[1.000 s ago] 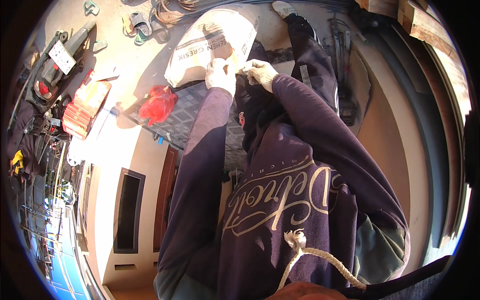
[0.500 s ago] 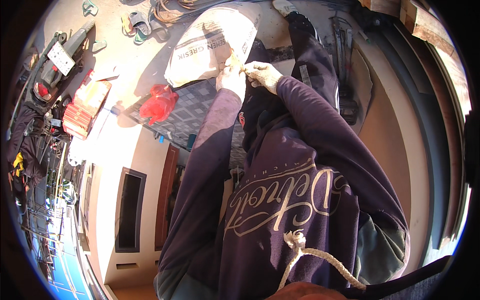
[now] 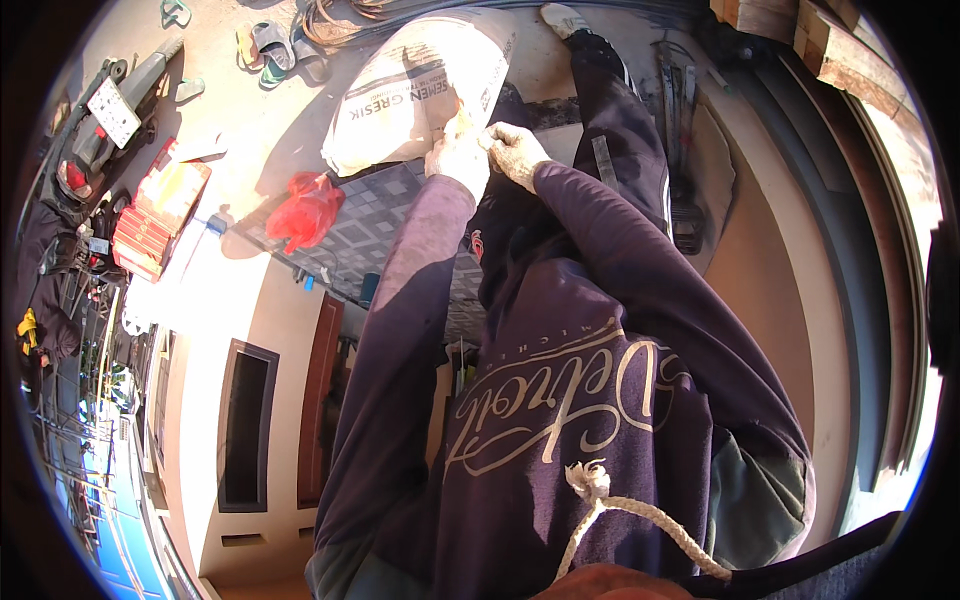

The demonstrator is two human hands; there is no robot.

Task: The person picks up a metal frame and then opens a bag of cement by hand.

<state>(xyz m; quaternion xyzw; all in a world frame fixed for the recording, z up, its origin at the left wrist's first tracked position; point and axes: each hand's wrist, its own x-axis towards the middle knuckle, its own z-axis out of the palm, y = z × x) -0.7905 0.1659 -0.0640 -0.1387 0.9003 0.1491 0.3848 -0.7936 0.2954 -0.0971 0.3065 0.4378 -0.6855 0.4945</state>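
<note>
A full white cement sack [image 3: 395, 110] with dark printing lies on the tiled surface ahead of me. At its right side my left hand [image 3: 458, 158], in a pale work glove, has its fingers closed on the sack's edge. My right hand [image 3: 515, 155], also in a pale glove, is close beside it. The fingers of that hand are curled into a pinch near the left fingertips. Whatever lies between the right fingers is too small and hidden to make out.
A red plastic bag [image 3: 305, 212] lies on the grey patterned tiles [image 3: 385, 205]. Farther left are a red box [image 3: 160, 215] and a parked motorcycle [image 3: 95, 150]. Sandals [image 3: 272, 45] and coiled hoses [image 3: 345, 25] lie beyond. Wooden beams [image 3: 850, 60] are at the upper right.
My right hand's fingers have curled in more, and the hand has turned slightly. The left hand stays at the sack's edge. The whole view has shifted a little.
</note>
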